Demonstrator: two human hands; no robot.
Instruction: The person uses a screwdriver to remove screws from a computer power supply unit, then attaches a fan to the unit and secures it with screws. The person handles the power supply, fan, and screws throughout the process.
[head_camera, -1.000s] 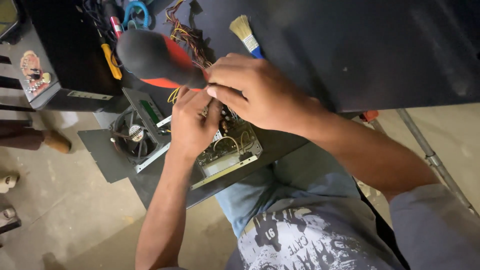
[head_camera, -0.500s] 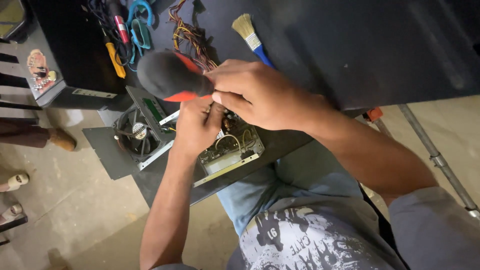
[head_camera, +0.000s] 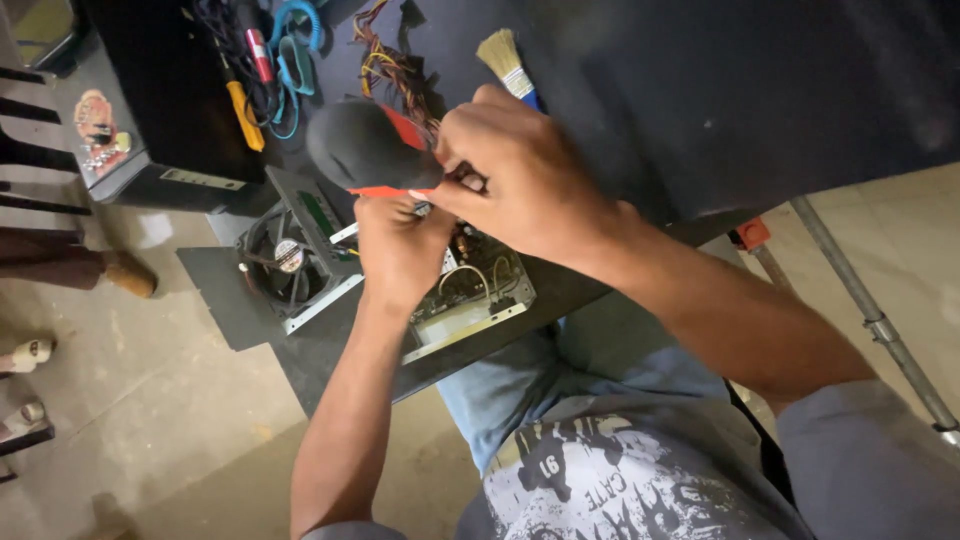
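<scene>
Head view, frame centre: right hand (head_camera: 520, 175) clamped on screwdriver handle (head_camera: 365, 150), left hand (head_camera: 400, 250) closed over the circuit board (head_camera: 470, 300).

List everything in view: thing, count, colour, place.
screwdriver handle: 1, black and red, gripped above the open unit
open metal unit: 1, silver with a circuit board inside, table edge under the hands
cooling fan: 1, black, left of the unit
paint brush: 1, pale bristles, blue handle, table top centre
wire bundle: 1, multicoloured, beside the brush
hand tools: several, yellow, red, blue handles, top left
table: 1, black
metal pipe: 1, grey, floor at right
left hand: 1, on the unit
right hand: 1, closed on the screwdriver handle
</scene>
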